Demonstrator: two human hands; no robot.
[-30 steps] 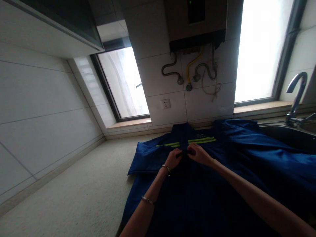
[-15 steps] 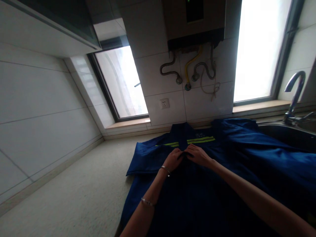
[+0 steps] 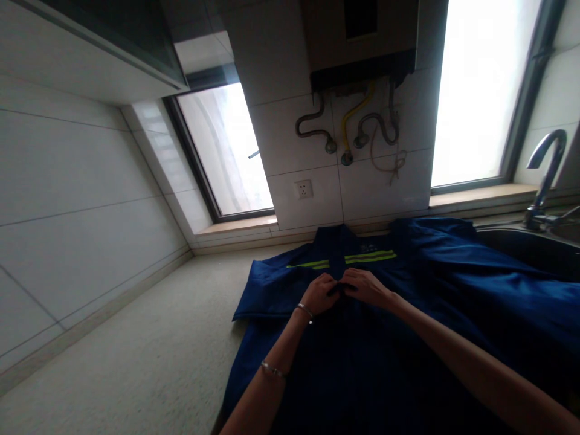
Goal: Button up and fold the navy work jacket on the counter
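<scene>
A dark blue work jacket [image 3: 371, 356] with yellow-green reflective stripes [image 3: 369, 257] lies spread flat on a speckled countertop [image 3: 149, 356], collar toward the wall. My left hand [image 3: 318, 294] and my right hand [image 3: 366, 286] meet at the jacket's centre front just below the stripes, fingers pinched on the front edges of the cloth. What lies between the fingertips is too dark to make out. Two thin bracelets sit on my left forearm.
A sink [image 3: 530, 248] with a curved metal tap [image 3: 544, 169] is at the right; one jacket sleeve drapes toward it. A tiled wall with a socket [image 3: 303, 190], hoses and a water heater [image 3: 360, 42] stands behind, between two bright windows. A cabinet hangs at upper left.
Both hands have stayed together at the jacket's centre front, with only small finger shifts. The jacket has not moved.
</scene>
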